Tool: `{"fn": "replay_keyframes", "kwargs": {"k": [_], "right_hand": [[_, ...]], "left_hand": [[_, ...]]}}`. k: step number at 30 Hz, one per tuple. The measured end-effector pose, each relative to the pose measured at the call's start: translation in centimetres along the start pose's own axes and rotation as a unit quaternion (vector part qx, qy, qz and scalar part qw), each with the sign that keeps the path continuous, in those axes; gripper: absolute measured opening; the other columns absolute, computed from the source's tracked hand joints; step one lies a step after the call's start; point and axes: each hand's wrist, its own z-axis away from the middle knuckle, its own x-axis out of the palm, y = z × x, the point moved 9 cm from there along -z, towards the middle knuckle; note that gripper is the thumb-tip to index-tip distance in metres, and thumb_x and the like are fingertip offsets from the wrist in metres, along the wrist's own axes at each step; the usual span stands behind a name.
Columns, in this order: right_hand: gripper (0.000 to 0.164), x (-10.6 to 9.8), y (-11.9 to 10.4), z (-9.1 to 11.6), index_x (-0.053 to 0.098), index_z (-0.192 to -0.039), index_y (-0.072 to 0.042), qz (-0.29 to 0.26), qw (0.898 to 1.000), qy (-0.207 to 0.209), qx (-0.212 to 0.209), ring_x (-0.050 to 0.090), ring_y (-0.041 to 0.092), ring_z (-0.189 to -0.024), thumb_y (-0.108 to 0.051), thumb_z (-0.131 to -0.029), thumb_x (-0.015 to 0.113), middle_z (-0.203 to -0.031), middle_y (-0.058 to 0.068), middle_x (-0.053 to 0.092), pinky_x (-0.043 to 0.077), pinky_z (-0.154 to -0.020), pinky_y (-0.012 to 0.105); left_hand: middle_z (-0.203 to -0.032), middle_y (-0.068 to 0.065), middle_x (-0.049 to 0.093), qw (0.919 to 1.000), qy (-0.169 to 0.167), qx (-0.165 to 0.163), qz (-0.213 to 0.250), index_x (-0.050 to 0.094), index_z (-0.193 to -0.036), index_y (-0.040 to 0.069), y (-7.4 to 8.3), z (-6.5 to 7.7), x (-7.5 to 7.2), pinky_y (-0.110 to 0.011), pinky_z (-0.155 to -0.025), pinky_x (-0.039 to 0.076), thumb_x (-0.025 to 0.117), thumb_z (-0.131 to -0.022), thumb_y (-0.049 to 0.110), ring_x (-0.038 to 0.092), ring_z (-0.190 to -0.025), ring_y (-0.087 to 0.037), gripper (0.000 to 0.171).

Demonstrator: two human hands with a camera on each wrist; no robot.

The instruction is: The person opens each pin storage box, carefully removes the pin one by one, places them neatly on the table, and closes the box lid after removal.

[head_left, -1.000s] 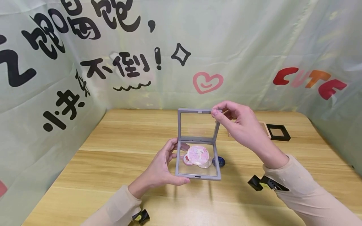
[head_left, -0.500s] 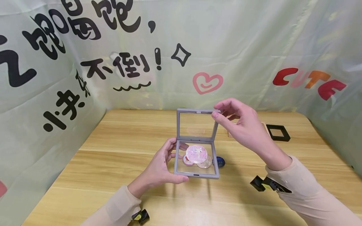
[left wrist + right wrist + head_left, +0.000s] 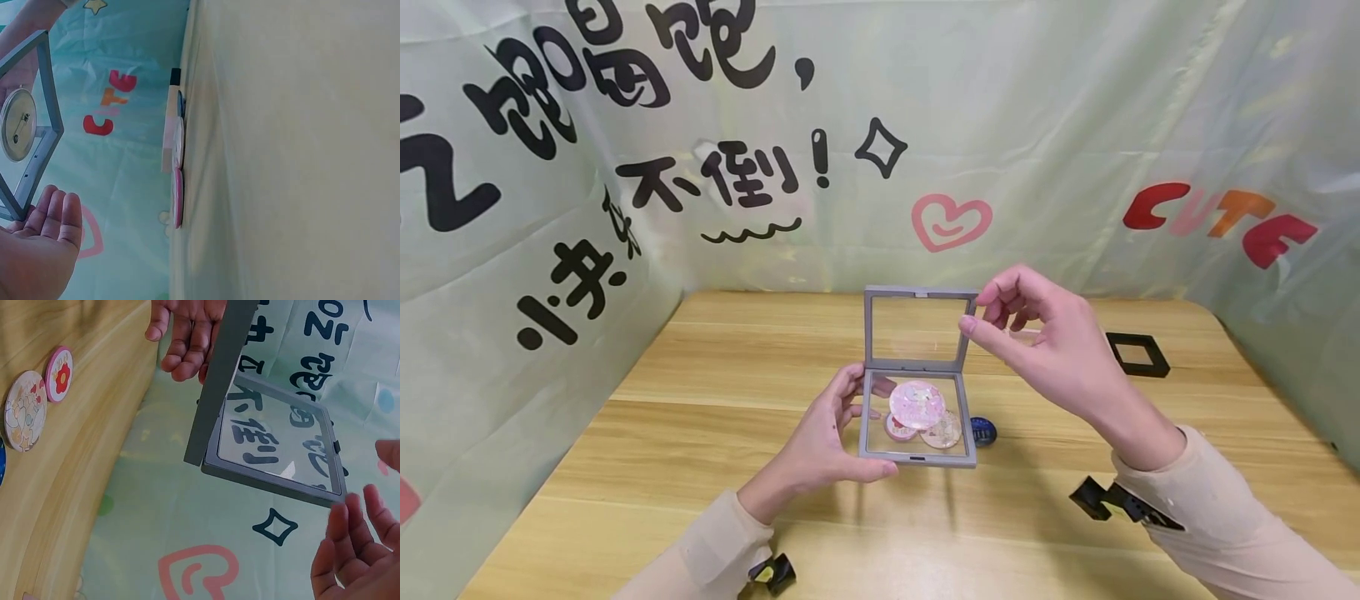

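Note:
My left hand [image 3: 820, 437] holds a grey hinged display frame [image 3: 880, 457] above the table, its thumb along the lower front corner. The lid stands raised, with clear film in both halves. On the lower film lies a round pink pin badge [image 3: 917, 403]; its metal back with the pin [image 3: 17, 125] shows in the left wrist view. My right hand [image 3: 1048, 346] is at the lid's upper right corner, fingertips at the edge and thumb apart from it. Beneath the frame, seen through the film, are a red-and-pink badge [image 3: 60, 375] and a cream patterned badge [image 3: 25, 411].
A dark blue badge [image 3: 983, 431] lies on the wooden table [image 3: 715, 467], right of the frame. At the back right is a black square frame [image 3: 1137, 355]. A light wood-coloured piece [image 3: 169, 128] is mostly hidden behind my right hand in the head view. Printed cloth [image 3: 1060, 125] surrounds the table.
My right hand's thumb and fingers have spread away from the lid's corner. The display frame has shifted slightly left in my left hand, with the pink badge on it.

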Motion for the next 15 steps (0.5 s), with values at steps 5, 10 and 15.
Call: {"fn": "replay_keyframes", "kwargs": {"k": [5, 10, 15], "right_hand": [[0.021, 0.8, -0.6, 0.3, 0.073, -0.109, -0.023, 0.005, 1.0, -0.029, -0.011, 0.066, 0.006, -0.09, -0.032, -0.094, 0.085, -0.095, -0.012, 0.073, 0.049, -0.08, 0.021], [0.026, 2.3, -1.0, 0.5, 0.076, -0.116, -0.025, 0.023, 0.996, -0.079, -0.04, 0.069, 0.004, -0.096, -0.031, -0.093, 0.087, -0.105, -0.012, 0.077, 0.051, -0.081, 0.027], [0.044, 4.7, -0.9, 1.1, 0.075, -0.128, -0.019, 0.08, 0.98, -0.173, -0.063, 0.071, 0.01, -0.105, -0.037, -0.09, 0.088, -0.116, -0.009, 0.079, 0.056, -0.088, 0.039]], "left_hand": [[-0.146, -0.007, 0.06, 1.0, 0.001, 0.004, -0.004, 0.044, -0.153, 0.013, -0.1, 0.0, -0.1, -0.04, -0.113, 0.053, 0.095, -0.068, 0.008, 0.055, -0.135, -0.024, 0.099], [-0.145, -0.008, 0.06, 1.0, 0.003, 0.008, -0.004, 0.044, -0.152, 0.013, -0.1, -0.1, -0.2, -0.042, -0.112, 0.054, 0.095, -0.069, 0.008, 0.055, -0.137, -0.03, 0.098], [-0.145, -0.009, 0.06, 0.9999, 0.004, 0.012, -0.001, 0.045, -0.152, 0.013, 0.0, -0.2, -0.4, -0.042, -0.112, 0.054, 0.094, -0.068, 0.007, 0.056, -0.136, -0.022, 0.098]]}}
